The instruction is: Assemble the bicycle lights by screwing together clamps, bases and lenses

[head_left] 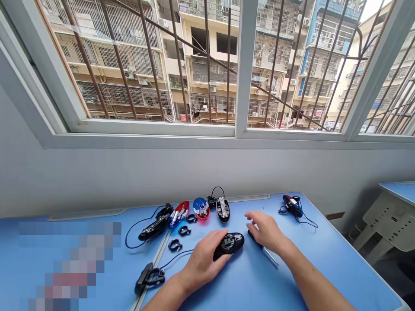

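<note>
The left hand [207, 255] covers one end of the black case [234, 242] — the right hand [264, 226] hides part of the screwdriver [270, 257]. Both forearms [313, 274] are cut off below; coarse blocks [74, 268] (lower left) blur part of the blue table [327, 263].

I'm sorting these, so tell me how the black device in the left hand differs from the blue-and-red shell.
The black device is dark; the blue-and-red shell is brightly coloured. The left hand grips the device, while neither hand touches the shell. Both look rounded.

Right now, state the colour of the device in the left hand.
The device is black, seen in the head view.
</note>
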`<state>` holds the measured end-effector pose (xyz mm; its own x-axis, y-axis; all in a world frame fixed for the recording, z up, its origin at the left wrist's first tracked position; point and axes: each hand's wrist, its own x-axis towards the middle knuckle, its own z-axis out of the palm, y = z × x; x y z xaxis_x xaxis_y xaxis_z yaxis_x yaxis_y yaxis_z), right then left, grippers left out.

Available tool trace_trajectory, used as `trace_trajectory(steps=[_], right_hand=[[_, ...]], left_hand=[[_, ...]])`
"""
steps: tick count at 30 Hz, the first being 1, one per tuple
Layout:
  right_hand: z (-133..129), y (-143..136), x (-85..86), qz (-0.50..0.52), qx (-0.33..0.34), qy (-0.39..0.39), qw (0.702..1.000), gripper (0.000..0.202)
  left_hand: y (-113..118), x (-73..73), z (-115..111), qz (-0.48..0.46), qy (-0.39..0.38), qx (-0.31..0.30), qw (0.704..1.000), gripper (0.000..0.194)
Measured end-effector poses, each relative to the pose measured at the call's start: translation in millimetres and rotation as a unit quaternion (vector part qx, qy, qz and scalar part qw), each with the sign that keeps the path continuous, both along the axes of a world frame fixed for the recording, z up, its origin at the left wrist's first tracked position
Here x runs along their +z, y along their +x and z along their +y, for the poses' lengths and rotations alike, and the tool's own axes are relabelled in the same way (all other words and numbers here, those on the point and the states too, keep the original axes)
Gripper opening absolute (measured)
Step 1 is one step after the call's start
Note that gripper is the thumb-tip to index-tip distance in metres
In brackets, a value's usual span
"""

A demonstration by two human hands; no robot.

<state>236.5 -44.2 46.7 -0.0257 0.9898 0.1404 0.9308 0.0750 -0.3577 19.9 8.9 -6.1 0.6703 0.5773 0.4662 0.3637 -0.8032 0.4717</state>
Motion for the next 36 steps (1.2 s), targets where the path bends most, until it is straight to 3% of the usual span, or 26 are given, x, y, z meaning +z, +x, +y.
trace_trajectory(steps=[6,13,18,22,30,36], right_hand=[[2.4,-8.0,-11.9,0.163,0.079,0.067,0.981,0.036],[0.9,-7.3,-10.5,0.255,0.117,-0.051,0.958,0.038],[2.9,-7.4,-10.7,0.347,0.101,-0.145,0.921,0.043],[4.9,-6.7,-10.6,0.408,0.093,-0.192,0.888,0.044],[3.7,-13.3,-4.8,0.506,0.088,-0.219,0.83,0.034],[3.5,-20.0,-7.9,0.574,0.059,-0.214,0.788,0.025]], left_hand=[[0.4,7.5,-4.2,-0.03,-0.062,0.015,0.998,0.046],[3.3,26.3,-8.2,-0.046,-0.226,0.022,0.973,0.031],[4.9,35.5,-4.5,-0.059,-0.371,0.018,0.927,0.026],[3.1,39.9,-3.0,-0.08,-0.469,0.015,0.879,0.038],[0.7,42.0,-2.1,-0.117,-0.576,-0.015,0.809,0.055],[-0.5,40.8,1.1,-0.149,-0.622,-0.025,0.768,0.053]])
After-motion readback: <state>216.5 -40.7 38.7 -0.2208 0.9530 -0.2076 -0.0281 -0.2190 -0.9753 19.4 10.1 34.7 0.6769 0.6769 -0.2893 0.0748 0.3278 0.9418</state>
